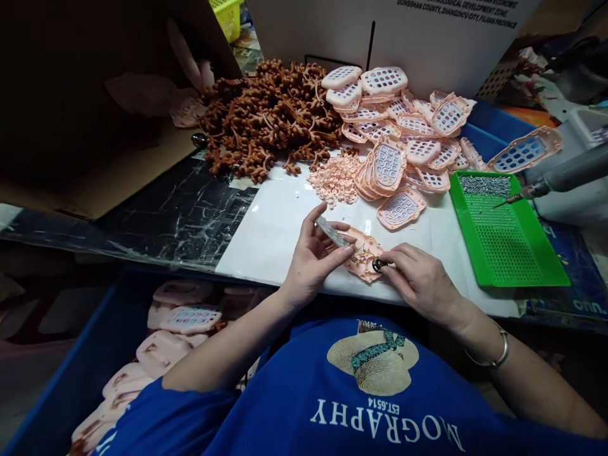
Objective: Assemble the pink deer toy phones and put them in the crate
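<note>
Near the front edge of the white sheet lies a pink plastic shell point(372, 244), with thin wires showing inside it. My left hand point(311, 259) grips a thin grey board point(332, 232) between thumb and fingers, tilted over the shell's left side. Between the thumb and fingertips of my right hand point(422, 278) is a small dark round part, perhaps a speaker point(377, 265), at the shell's right end. Whether that part touches the shell is hard to tell. Just behind, a pink shell with a keypad grid point(401, 208) lies flat.
Behind are heaped brown branching parts point(270, 120), small pink pieces point(335, 179) and stacked pink shells point(387, 164). On the right, a screwdriver point(551, 183) overhangs a green tray point(517, 259) of screws. A cardboard box point(142, 164) stands left; a blue bin point(66, 386) sits below.
</note>
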A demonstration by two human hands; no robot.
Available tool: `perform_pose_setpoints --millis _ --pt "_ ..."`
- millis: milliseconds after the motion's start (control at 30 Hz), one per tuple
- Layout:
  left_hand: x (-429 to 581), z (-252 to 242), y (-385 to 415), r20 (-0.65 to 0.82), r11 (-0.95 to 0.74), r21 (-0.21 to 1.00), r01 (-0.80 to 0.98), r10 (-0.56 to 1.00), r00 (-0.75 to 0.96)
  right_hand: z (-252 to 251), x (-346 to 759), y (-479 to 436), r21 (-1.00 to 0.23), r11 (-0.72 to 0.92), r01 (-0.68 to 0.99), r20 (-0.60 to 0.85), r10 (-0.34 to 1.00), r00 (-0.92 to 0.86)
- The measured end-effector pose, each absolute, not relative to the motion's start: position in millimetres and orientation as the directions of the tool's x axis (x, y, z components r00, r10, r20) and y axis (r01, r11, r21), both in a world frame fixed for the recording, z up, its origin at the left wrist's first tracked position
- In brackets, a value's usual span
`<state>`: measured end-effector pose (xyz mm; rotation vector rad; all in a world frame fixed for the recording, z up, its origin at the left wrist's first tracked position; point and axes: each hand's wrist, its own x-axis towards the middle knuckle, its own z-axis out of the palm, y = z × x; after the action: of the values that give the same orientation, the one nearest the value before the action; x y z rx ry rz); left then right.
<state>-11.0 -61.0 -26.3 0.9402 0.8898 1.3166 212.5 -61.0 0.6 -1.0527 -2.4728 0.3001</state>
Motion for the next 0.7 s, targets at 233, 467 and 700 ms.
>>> perform_pose_setpoints --millis 233,467,700 --pt "-9.9 -30.0 -62.7 0.041 -0.015 0.931 -0.366 0.997 0.063 2.2 199.7 -54.1 -0.081 0.732 0.677 0.175 0.679 -0.713" --pt "-10.9 -34.7 -61.3 0.102 -0.071 0.946 -0.315 0.991 0.082 0.9 199.4 -46.6 -0.107 0.733 0.672 0.108 0.680 -0.725" --pt "-6.1 -30.2 -58.3 0.181 -0.152 0.955 -0.256 0.979 0.092 -5.1 202.5 -47.3 -0.220 0.706 0.673 0.094 0.702 -0.706"
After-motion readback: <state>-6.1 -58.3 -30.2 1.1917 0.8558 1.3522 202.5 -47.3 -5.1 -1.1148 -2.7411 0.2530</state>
